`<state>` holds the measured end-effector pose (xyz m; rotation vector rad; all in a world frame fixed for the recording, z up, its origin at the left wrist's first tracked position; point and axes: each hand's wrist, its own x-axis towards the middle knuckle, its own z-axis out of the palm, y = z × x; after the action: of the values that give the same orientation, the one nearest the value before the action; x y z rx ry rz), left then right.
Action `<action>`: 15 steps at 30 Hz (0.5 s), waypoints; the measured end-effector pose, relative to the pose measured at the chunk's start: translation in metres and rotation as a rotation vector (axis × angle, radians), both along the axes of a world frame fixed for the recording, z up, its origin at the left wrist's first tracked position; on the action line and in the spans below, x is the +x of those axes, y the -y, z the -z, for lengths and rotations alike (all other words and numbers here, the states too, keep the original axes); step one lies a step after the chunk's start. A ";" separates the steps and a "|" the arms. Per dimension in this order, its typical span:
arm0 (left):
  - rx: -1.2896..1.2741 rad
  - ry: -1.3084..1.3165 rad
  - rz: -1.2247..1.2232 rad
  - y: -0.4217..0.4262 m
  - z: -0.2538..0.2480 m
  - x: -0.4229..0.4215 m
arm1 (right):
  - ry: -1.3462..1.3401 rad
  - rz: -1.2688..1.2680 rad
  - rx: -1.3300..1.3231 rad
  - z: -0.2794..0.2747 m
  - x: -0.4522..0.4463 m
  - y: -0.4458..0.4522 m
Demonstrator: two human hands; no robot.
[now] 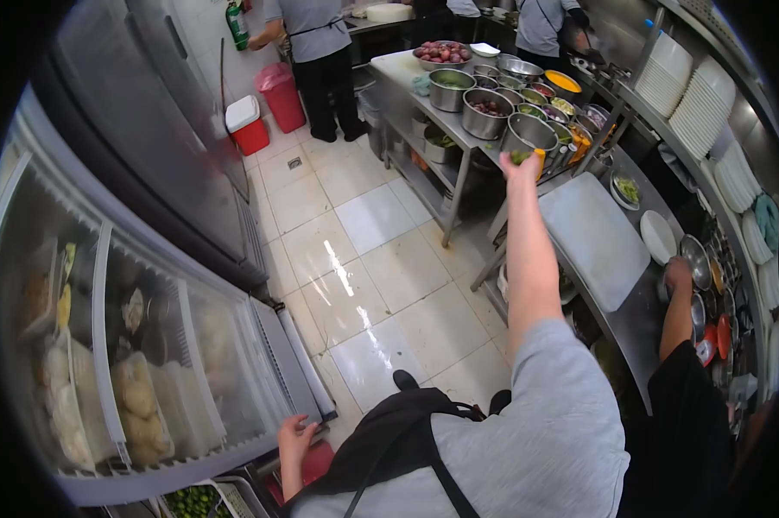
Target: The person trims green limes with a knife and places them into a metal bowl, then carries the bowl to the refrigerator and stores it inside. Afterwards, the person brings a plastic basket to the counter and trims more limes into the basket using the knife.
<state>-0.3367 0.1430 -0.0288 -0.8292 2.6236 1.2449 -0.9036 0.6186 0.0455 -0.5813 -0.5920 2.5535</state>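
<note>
My right hand (521, 167) is stretched far forward at the near edge of the prep table. Its fingers are closed around something small and green (518, 157), whose kind I cannot make out. Just beyond it stands a steel pot (530, 131), and an orange-yellow bottle (541, 162) is right beside the hand. Low on the left, my left hand (294, 439) hangs with its fingers apart and slightly curled, holding nothing. It is near the lower corner of the glass-fronted fridge (264, 397), above a red object (319, 462).
Steel pots and bowls crowd the prep table (400, 65). A white cutting board (592, 242) lies on the right counter, where a co-worker's hand (679, 276) reaches among bowls. Stacked plates (692, 95) fill the shelf. A crate holds green limes (195, 502). Other people stand at the back.
</note>
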 end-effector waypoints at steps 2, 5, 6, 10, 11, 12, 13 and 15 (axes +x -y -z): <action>0.005 -0.018 0.007 -0.002 -0.005 -0.018 | 0.127 0.018 0.033 -0.022 -0.045 -0.031; -0.016 -0.019 0.007 -0.006 -0.003 -0.032 | 0.324 0.012 0.175 -0.029 -0.074 -0.038; -0.015 -0.037 -0.010 -0.007 -0.001 -0.035 | 0.227 -0.002 0.261 -0.012 -0.074 -0.025; -0.020 -0.001 0.014 -0.025 -0.008 -0.050 | 0.051 -0.294 0.348 0.074 -0.040 0.055; -0.022 0.011 0.002 -0.027 -0.011 -0.053 | 0.089 -0.448 0.397 0.082 -0.010 0.079; -0.024 0.028 0.022 -0.029 -0.016 -0.056 | 0.090 -0.565 0.461 0.108 0.007 0.100; -0.026 0.044 0.036 -0.031 -0.021 -0.059 | 0.089 -0.649 0.516 0.138 0.023 0.122; -0.037 0.002 0.012 -0.028 -0.021 -0.056 | 0.189 -0.883 0.567 0.173 0.068 0.168</action>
<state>-0.3927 0.1709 -0.0080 -0.8188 2.6535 1.1952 -0.8356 0.4502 -0.1272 -0.3966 -1.9064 2.8574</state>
